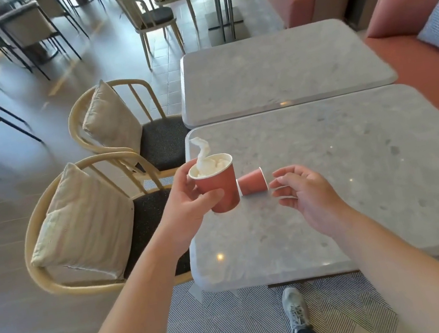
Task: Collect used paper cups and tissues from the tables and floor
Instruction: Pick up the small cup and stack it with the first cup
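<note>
One red paper cup [220,185] is already collected: the left hand [187,208] holds it upright above the near-left part of the bench [329,177], its fingers [214,196] and thumb curled round the cup's wall, and crumpled white tissue [206,162] is stuffed into it, one twisted end sticking up above the rim. A second red paper cup [252,181] lies on its side on the bench just behind and to the right of the held one, not yet picked up. The right hand [306,195] hovers just to the right of that fallen cup, its fingers [281,183] loosely curved and grasping nothing, their tips close to the cup's end but, as far as can be told, not touching it. By this view the work on this bench seems nearly done, with the lying cup the one thing left on it; it could likely be nested with or carried alongside the held cup. The far bench [283,69] beyond shows no cups or tissue in this view. The patterned floor [237,322] under the near edge, where a grey shoe [295,309] stands, shows no litter either, nor do the two wooden chairs [99,214] with cushions on the left. The rest of the room's tables are partly out of view, so what remains there cannot be judged.
</note>
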{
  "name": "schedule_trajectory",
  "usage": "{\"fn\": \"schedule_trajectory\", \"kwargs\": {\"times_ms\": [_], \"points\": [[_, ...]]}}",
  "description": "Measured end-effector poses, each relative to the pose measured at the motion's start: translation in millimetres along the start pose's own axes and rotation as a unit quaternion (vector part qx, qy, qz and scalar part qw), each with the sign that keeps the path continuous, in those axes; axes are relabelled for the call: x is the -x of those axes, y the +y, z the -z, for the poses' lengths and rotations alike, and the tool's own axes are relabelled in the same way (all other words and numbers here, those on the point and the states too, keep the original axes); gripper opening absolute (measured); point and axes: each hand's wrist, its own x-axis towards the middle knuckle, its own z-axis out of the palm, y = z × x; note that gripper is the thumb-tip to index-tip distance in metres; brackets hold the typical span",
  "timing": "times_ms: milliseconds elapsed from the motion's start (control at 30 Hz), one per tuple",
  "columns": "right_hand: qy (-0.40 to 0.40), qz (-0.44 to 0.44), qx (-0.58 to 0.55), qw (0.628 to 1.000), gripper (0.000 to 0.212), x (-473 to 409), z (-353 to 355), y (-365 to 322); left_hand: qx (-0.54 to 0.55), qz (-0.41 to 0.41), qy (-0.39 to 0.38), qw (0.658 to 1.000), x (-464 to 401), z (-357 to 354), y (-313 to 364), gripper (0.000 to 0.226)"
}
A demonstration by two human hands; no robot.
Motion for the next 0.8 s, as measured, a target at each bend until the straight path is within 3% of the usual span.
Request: {"fn": "schedule_trajectory", "kwargs": {"times_ms": [367,700,800], "points": [[-0.02,-0.078,0.033,0.996,0.016,-117,22,21,-0.024,0.023,0.046,0.998,-83,-44,-5,0.073],[0.024,-0.087,0.175,0.981,0.005,-163,17,57,0.018,0.055,0.066,0.996,-109,-29,-20,0.081],[0.035,-0.081,0.204,0.975,0.018,-170,11,63,0.023,0.063,0.059,0.996,-114,-22,-23,0.081]]}}
